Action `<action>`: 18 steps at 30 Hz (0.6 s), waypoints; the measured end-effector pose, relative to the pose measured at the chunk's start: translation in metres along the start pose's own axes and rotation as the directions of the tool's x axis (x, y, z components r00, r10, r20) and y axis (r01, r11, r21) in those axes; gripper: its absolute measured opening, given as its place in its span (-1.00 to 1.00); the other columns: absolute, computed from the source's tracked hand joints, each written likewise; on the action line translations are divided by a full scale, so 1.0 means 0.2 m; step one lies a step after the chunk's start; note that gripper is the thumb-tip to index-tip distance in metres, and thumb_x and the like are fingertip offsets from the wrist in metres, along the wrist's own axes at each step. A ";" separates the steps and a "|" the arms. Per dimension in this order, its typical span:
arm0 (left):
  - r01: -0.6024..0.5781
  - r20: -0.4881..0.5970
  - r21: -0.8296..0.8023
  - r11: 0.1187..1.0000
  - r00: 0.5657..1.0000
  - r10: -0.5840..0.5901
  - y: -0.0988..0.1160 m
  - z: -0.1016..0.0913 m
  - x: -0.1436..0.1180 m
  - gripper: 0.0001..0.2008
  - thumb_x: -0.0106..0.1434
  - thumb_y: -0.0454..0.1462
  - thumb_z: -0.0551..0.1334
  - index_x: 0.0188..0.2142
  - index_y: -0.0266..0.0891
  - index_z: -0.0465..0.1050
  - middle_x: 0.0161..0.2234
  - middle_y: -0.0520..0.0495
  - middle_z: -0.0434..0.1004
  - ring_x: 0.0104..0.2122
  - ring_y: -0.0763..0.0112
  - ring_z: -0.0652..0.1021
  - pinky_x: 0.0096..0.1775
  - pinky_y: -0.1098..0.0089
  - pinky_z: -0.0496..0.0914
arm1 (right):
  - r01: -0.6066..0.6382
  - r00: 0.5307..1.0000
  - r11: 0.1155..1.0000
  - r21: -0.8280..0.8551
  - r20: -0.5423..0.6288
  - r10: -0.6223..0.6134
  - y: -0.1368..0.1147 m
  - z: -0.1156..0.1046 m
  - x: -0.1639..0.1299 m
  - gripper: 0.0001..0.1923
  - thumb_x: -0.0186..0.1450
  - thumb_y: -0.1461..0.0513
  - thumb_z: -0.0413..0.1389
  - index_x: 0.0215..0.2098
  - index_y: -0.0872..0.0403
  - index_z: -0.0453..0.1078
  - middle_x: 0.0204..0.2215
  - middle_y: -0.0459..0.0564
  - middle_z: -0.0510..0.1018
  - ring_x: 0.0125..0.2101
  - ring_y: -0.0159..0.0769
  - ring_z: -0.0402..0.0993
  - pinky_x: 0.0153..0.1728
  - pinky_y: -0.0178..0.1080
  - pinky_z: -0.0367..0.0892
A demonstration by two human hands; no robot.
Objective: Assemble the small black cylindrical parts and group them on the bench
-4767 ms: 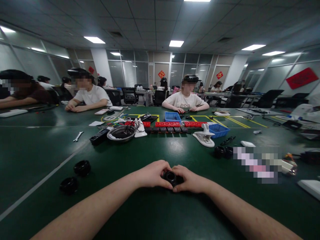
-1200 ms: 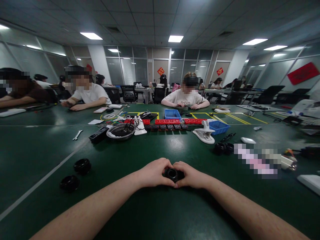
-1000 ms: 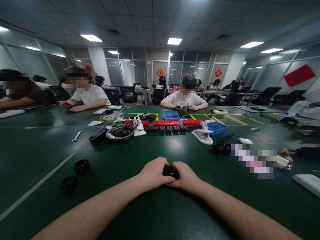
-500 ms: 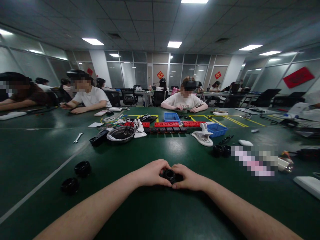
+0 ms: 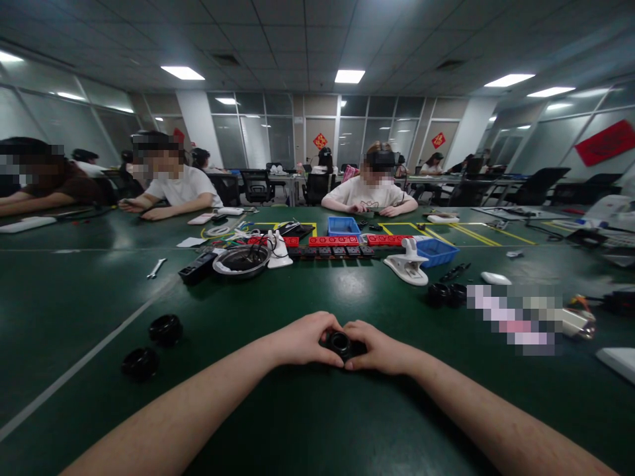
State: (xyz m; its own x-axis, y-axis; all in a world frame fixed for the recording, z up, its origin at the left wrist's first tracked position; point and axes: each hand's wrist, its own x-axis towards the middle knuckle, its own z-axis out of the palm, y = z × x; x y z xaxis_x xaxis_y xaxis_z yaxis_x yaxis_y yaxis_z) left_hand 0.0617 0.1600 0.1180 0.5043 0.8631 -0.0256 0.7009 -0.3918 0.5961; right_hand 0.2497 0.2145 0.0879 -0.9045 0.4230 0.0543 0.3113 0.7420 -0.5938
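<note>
I have left fingers (image 5: 331, 357) and right fingers (image 5: 357, 361) gripping the black ring (image 5: 341, 351) between them, hole facing up toward my view.

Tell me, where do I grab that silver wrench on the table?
Probably the middle of the wrench, coming down from above with your grip across its narrow width. It lies flat on the green table, and looks long and slim between its two ends.
</note>
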 end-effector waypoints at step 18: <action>0.314 -0.244 0.094 0.945 0.927 -0.284 0.11 0.10 -0.01 -0.58 -0.13 -0.02 0.24 -0.32 -0.20 0.30 -0.33 -0.02 0.33 -0.35 0.32 0.39 -0.43 0.44 0.22 | -0.307 0.919 0.941 -0.141 -0.300 0.255 -0.01 0.12 0.03 -0.59 -0.19 0.05 0.22 -0.54 0.11 0.17 -0.55 -0.16 0.26 -0.52 -0.42 0.17 -0.56 -0.39 0.00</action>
State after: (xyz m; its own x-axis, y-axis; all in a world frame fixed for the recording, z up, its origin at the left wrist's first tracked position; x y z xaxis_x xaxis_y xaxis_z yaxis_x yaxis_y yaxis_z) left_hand 0.0869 0.1433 0.1150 0.1459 0.9893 0.0028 0.8678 -0.1294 0.4797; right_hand 0.2373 0.2029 0.0696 -0.6644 0.7342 0.1397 0.6118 0.6416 -0.4627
